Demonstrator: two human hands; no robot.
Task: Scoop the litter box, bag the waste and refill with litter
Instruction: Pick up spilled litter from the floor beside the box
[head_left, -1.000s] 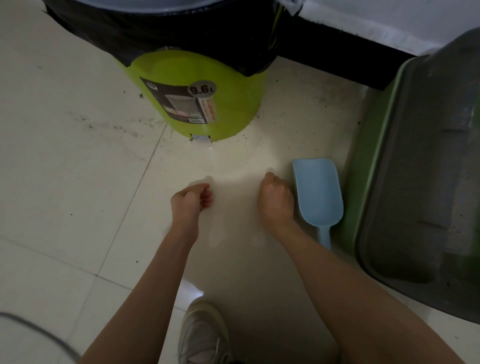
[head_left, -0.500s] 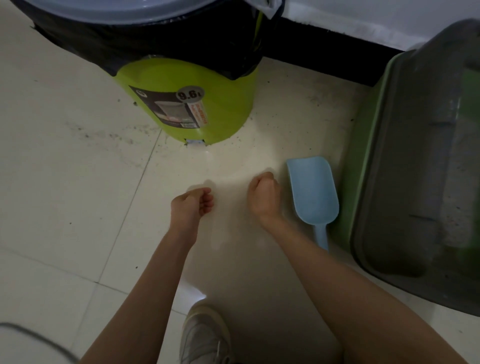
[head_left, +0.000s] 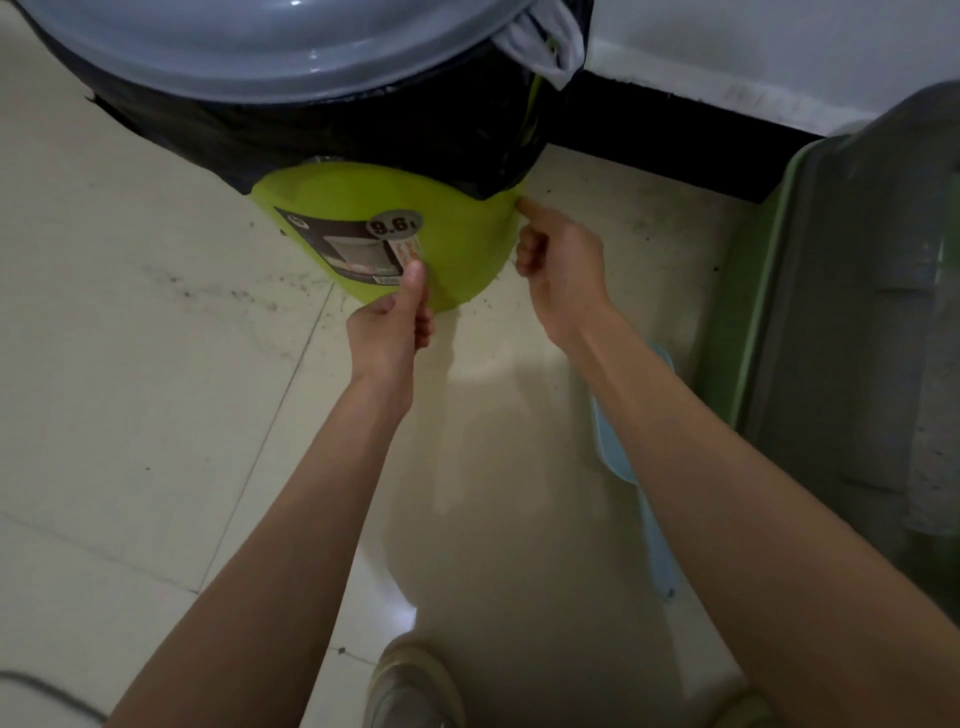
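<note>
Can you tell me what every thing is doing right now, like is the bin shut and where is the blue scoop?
green bin: upright on the floor, grey lid on, black bag over its rim.
left hand: fingers curled, thumb against the bin's label.
right hand: fingers curled, thumb against the bin's side.
blue scoop: lying on the floor, unheld, partly hidden by the right arm.
litter box: on the floor, dark cover on.

You have two hands: left hand (head_left: 390, 325), right hand (head_left: 563, 265). One green bin (head_left: 457, 244) at your fingers, one blue scoop (head_left: 657, 540), one litter box (head_left: 857, 332), one shoe (head_left: 415, 686).
</note>
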